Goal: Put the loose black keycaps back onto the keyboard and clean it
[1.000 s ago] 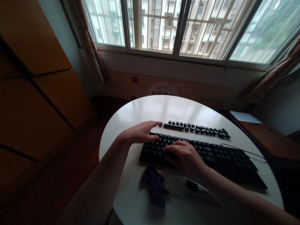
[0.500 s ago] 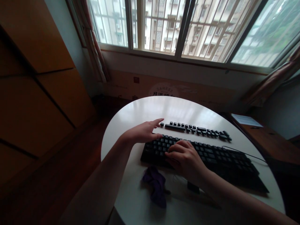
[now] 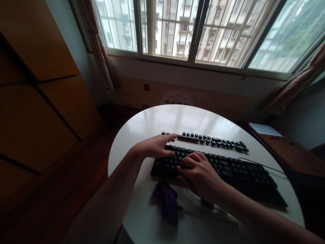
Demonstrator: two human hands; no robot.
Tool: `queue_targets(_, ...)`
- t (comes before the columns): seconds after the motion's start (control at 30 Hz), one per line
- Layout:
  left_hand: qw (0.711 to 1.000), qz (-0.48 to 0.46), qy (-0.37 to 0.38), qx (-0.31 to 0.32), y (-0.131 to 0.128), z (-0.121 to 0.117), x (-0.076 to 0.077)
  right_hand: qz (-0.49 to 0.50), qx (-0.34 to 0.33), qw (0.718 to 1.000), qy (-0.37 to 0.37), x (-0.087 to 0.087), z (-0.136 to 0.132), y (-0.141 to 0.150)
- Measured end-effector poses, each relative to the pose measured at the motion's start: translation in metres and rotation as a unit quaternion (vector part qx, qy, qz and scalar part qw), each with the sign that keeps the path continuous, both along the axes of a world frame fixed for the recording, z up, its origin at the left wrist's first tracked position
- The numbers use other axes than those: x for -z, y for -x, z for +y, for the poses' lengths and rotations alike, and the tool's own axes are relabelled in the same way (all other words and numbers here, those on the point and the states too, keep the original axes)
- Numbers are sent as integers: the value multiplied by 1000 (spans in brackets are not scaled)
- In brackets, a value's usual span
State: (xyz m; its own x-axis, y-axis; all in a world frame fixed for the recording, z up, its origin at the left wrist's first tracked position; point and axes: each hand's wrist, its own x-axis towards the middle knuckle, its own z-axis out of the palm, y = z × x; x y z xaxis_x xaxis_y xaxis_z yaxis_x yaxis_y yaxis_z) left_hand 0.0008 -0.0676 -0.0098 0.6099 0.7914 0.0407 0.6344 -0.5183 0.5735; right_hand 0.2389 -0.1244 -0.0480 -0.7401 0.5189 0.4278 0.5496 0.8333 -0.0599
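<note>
A black keyboard (image 3: 223,167) lies on a round white table (image 3: 132,125). My left hand (image 3: 158,144) is open over its far left corner, with the index finger stretched toward loose black keycaps (image 3: 222,142) behind the keyboard. The fingertip appears beside the left end of a long bar-shaped keycap (image 3: 188,138); contact is unclear. My right hand (image 3: 199,171) rests on the keyboard's left half, fingers curled together and pointing down at the keys. Whatever may be under those fingertips is hidden.
A crumpled purple cloth (image 3: 166,201) lies nearer me. By my right wrist sits a small dark object (image 3: 207,204) with clear material around it. A thin cable (image 3: 262,166) runs off the keyboard's right side. A wooden desk (image 3: 286,145) holding a paper (image 3: 265,129) stands at right.
My left hand has dipped, its raised index finger coming down toward the loose keycaps. Keycaps left of it have come into view. My right hand stays at nearly the same spot on the keyboard.
</note>
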Motion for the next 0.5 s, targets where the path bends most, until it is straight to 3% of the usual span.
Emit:
queue_targets(0.13,999,-1,-10,45,-4,-1,0,-10,8,1000,0,-2,-6,-4)
queue_targets(0.27,997,19,-30,65,-13,-5,0,76,18,997,10,-2,11,-21)
queue_targets(0.37,995,58,-58,62,-20,-9,2,132,52,990,-13,-11,43,-32)
queue_targets(0.5,991,95,-75,56,-26,-13,4,115,79,990,19,-24,105,-33)
